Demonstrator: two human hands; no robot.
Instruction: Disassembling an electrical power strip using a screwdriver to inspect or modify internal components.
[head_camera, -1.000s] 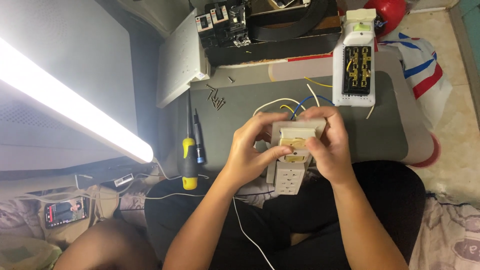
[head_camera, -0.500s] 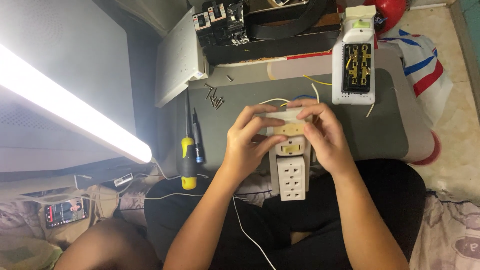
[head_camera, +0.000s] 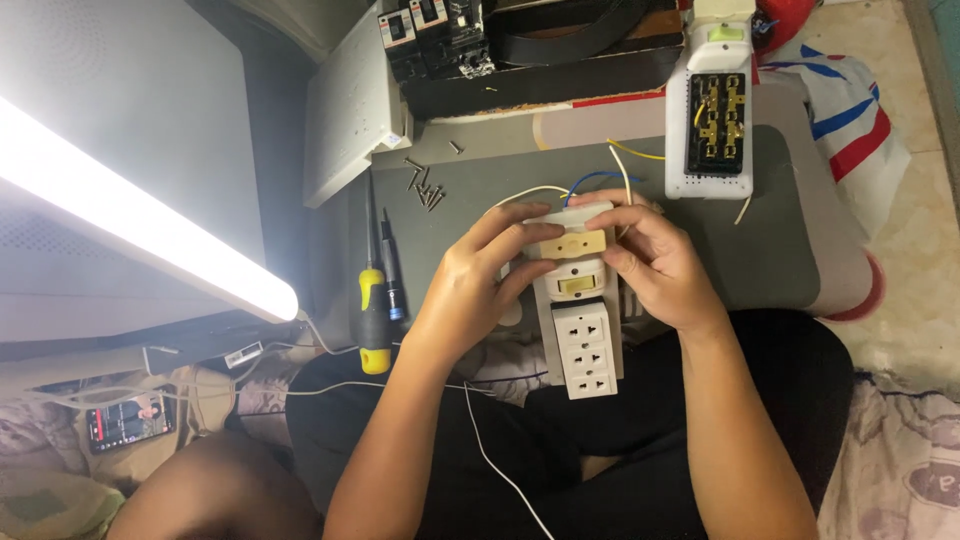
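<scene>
My left hand and my right hand both grip a white power strip held upright over my lap. Its lower part shows several sockets; above them sit a yellow switch and a cream-coloured module under my fingertips. White, blue and yellow wires run out from behind its top end. A second power strip, opened with brass contacts showing, lies on the grey board beyond my right hand.
Two screwdrivers, one yellow-handled, lie left of my hands, with several loose screws beyond them. A lit tube lamp glares at left. A phone lies lower left. Black breakers and a white box stand at the back.
The power strip has been lifted and turned more upright, so its sockets now show below my hands. My fingers have shifted up onto its top module.
</scene>
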